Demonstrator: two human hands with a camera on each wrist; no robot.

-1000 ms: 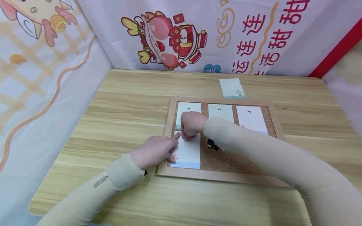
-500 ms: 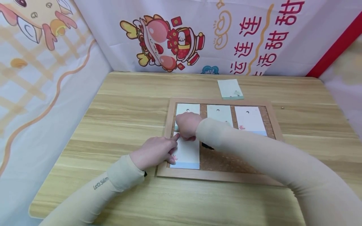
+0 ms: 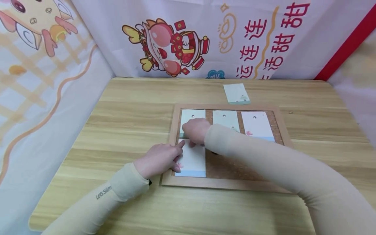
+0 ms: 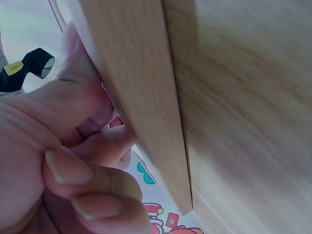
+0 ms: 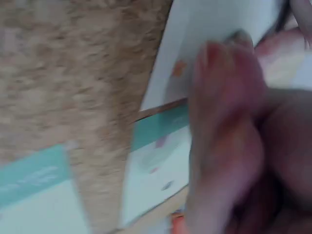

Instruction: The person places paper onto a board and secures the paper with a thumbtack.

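A white card (image 3: 194, 161) with a pink print and blue lower edge lies at the lower left of a wood-framed corkboard (image 3: 235, 168). Pressing on its left side is my left hand (image 3: 160, 160), index finger extended near the upper corner and thumb lower down. My right hand (image 3: 196, 130) is curled at the card's top edge. A small shiny thumbtack (image 5: 240, 35) shows blurred at its fingertips in the right wrist view, where the hand seems to pinch it. Above, a pale green card (image 3: 199, 113) is partly covered by that hand.
Tacked along the board's top are also a middle green card (image 3: 224, 123) and a white card (image 3: 256, 125). Behind the board lies a loose card (image 3: 236, 93). A tiny metallic piece (image 3: 290, 112) sits on the table at right. A printed cloth (image 3: 117, 42) hangs behind.
The right hand has shifted slightly at the card's top edge, and its wrist has turned a little. The left hand stays on the card. The whole view has drifted slightly.
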